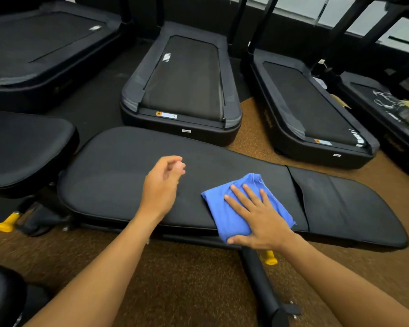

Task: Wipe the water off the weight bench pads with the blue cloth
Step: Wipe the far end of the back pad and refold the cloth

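Observation:
A long black weight bench pad (118, 175) lies flat across the middle of the view, with a shorter black pad (350, 204) joined to its right end. The folded blue cloth (224, 208) lies on the long pad near that joint, hanging slightly over the near edge. My right hand (257, 218) presses flat on the cloth with straight, spread fingers. My left hand (162, 182) hovers above the middle of the long pad, its fingers loosely curled and holding nothing.
Another black padded seat (21, 147) stands at the left. Three treadmills (184, 83) stand behind the bench on the floor. The bench's black leg (260, 282) and yellow knobs (8, 223) show below the pads. Brown carpet (175, 279) covers the near floor.

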`<state>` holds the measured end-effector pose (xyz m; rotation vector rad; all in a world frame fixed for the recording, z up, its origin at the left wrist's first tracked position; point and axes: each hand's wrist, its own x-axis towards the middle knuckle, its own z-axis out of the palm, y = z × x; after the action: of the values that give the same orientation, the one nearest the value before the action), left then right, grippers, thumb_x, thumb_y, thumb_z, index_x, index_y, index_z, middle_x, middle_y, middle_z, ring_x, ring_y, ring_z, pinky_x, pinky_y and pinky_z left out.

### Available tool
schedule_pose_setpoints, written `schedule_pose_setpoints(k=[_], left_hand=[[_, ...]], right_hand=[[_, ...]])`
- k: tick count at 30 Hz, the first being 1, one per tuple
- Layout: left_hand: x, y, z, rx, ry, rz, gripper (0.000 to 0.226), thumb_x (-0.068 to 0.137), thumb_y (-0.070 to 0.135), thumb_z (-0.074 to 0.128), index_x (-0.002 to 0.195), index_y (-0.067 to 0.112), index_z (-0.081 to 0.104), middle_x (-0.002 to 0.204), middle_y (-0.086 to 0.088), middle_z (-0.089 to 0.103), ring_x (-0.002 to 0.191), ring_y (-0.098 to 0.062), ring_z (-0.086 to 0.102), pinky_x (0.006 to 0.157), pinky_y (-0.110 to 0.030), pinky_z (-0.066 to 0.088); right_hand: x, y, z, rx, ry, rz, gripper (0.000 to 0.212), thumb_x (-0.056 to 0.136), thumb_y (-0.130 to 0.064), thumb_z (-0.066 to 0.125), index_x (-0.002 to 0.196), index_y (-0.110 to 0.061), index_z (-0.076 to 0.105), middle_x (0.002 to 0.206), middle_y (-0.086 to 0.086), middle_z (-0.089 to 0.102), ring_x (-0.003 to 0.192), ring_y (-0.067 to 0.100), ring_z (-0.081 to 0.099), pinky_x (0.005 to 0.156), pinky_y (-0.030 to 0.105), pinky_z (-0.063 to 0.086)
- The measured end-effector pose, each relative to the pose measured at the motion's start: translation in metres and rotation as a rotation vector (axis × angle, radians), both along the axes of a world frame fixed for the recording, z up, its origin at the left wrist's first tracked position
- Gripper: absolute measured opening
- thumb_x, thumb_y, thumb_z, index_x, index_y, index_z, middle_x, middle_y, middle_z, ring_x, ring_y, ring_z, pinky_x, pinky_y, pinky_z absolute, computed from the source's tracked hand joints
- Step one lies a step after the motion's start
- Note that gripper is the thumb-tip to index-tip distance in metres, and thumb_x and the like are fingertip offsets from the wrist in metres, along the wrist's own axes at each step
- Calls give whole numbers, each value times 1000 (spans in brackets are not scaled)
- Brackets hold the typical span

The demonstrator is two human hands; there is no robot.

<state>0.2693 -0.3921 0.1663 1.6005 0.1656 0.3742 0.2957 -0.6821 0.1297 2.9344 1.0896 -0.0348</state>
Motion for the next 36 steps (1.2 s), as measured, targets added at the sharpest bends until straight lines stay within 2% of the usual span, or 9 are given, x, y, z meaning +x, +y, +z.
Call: schedule_pose_setpoints(k=[5, 11, 20, 25, 30, 33, 36], left_hand=[[-6, 39, 4, -67, -49, 74, 31, 94, 37, 50, 113, 17, 65, 106, 0, 73, 98, -12, 71, 79, -35, 54], [-17, 78, -5, -88, -63, 112, 22, 98, 34, 50, 109, 22, 66, 104, 1, 73, 97, -13, 72, 76, -33, 53], [-34, 130, -12, -121, -96, 189, 26, 92, 45, 50, 104, 30, 67, 104, 2, 74, 100, -16, 71, 79, -35, 53], [-41, 158, -13, -119, -118, 239, 26, 94, 40, 49, 107, 26, 67, 108, -1, 73, 102, -15, 71, 81, -34, 53], [-47, 190, -15, -83, -153, 302, 25, 95, 34, 51, 107, 21, 68, 106, 0, 73, 104, -15, 70, 88, -34, 52], [-51, 207, -19, -28, -151, 336, 23, 96, 28, 52, 109, 18, 68, 106, 4, 72, 103, -6, 67, 91, -24, 51], [-56, 218, -25, 34, -112, 353, 22, 97, 25, 52, 109, 18, 70, 105, 8, 72, 97, 3, 65, 83, -14, 49]], right_hand=[[0, 51, 2, -39, 9, 61, 106, 76, -94, 40, 159, -44, -5, 169, -12, -11, 155, 23, -15, 118, 68, 5], [-2, 109, 7, -67, 40, 102, 108, 75, -90, 45, 157, -45, -8, 168, -13, -17, 154, 24, -18, 117, 70, 1], [-7, 199, 10, -35, 57, 186, 108, 76, -85, 53, 158, -44, -4, 169, -10, -13, 155, 29, -13, 116, 72, -3], [-11, 267, 12, -4, 66, 229, 108, 78, -80, 57, 160, -41, -1, 170, -6, -12, 155, 33, -11, 114, 72, -6], [-16, 345, 5, 39, 42, 237, 108, 79, -76, 59, 158, -41, -6, 170, 0, -8, 154, 38, -10, 111, 76, -8], [-18, 383, -1, 45, 9, 208, 102, 80, -67, 61, 158, -38, 3, 170, 2, -5, 154, 40, -9, 110, 77, -7], [-23, 415, -6, -15, -26, 167, 97, 77, -59, 64, 157, -35, 16, 168, 3, 2, 152, 43, -6, 108, 79, -2]])
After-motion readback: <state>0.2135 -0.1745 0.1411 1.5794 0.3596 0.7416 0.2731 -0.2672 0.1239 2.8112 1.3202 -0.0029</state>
